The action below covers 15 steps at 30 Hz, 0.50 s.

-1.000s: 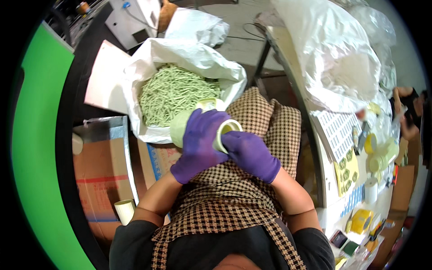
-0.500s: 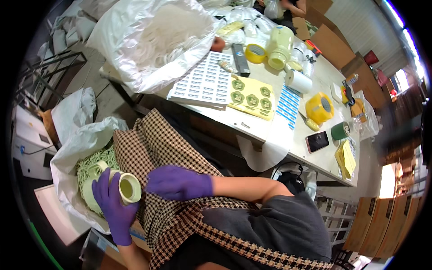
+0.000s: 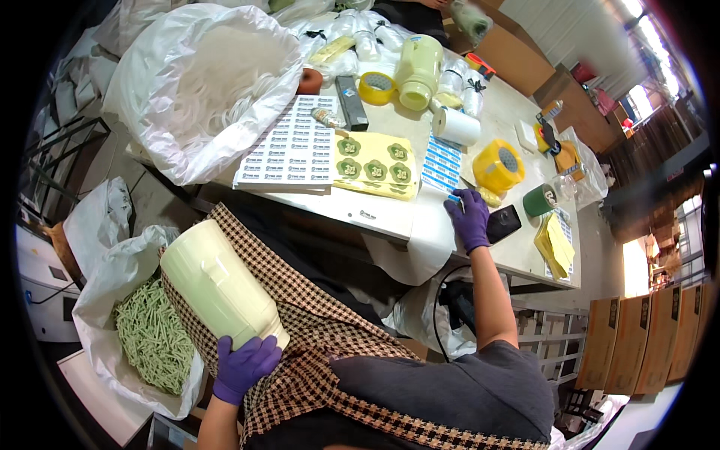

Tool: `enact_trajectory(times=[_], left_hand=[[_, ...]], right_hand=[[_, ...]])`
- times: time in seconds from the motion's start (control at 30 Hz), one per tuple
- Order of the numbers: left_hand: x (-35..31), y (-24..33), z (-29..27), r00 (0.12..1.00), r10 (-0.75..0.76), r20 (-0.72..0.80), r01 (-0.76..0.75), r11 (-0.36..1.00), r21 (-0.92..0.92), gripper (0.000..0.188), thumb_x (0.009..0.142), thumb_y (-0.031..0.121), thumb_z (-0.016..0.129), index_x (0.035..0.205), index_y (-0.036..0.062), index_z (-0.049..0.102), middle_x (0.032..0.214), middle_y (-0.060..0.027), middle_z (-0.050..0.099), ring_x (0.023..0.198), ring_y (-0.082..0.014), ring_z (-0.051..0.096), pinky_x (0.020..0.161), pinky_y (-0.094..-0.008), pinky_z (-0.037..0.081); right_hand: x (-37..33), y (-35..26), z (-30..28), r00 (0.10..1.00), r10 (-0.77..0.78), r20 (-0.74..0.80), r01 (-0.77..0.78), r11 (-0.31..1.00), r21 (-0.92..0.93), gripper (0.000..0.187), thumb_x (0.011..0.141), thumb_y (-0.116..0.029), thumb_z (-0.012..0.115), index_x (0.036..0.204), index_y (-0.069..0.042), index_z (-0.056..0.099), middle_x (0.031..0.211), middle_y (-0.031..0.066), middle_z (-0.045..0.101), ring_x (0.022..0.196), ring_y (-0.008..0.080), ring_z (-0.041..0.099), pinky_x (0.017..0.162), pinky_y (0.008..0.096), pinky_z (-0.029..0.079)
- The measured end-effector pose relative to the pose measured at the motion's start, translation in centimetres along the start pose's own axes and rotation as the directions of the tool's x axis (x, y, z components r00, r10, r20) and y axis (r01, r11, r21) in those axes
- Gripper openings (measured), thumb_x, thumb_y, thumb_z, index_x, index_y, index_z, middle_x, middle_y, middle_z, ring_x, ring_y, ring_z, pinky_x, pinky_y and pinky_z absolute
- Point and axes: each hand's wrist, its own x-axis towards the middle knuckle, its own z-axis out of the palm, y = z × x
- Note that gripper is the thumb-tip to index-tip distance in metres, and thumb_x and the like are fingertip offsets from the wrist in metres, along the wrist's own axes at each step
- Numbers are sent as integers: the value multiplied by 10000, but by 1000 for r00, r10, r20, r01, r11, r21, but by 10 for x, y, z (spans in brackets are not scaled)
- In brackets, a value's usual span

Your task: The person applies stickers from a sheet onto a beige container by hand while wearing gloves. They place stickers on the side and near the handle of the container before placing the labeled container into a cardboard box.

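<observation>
A pale yellow-green plastic jug (image 3: 214, 281) lies tilted across my lap, its moulded handle facing up. My left hand (image 3: 246, 365), in a purple glove, grips its neck end at the lower right. At the table's near edge my right hand (image 3: 471, 219), gloved too, bends its fingers onto the lower corner of a blue-and-white sticker sheet (image 3: 442, 161). Its fingertips look pinched on a small blue sticker there. A dark phone (image 3: 504, 224) lies just right of that hand.
Beside my lap stands a white sack (image 3: 97, 349) of light green plastic pieces. The table holds a bag of clear rings (image 3: 225, 75), label sheets (image 3: 289, 150), yellow flower stickers (image 3: 375, 161), tape rolls (image 3: 499, 166) and a second jug (image 3: 418, 67). Cartons (image 3: 637, 341) stand at the right.
My right hand has moved from my lap to the blue sticker sheet on the table. The jug has come from over the sack onto my lap, turned, with my left hand at its neck.
</observation>
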Motion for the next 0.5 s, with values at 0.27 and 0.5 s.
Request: enact_trajectory(times=[0.27,0.5], left_hand=[[-16,4,13,1000,24,17,-24,1000,-18,365,876,223,746,1186,273,560,1190,62,666,1148,-187,580,1177,-615,195],[-38,12,26,965,-148,218,216,919,-330,389,892,259,711,1251,272,563,1285,46,637,1186,-202,564,1161,-594,256]], right_hand=[[-10,11,2,961,-93,-260,114,991,69,163,737,-188,847,844,-139,734,846,74,669,834,296,643,745,425,501],[-4,-118,-27,964,-167,-207,243,869,431,187,763,-45,831,907,-59,713,973,102,642,967,270,614,840,376,494]])
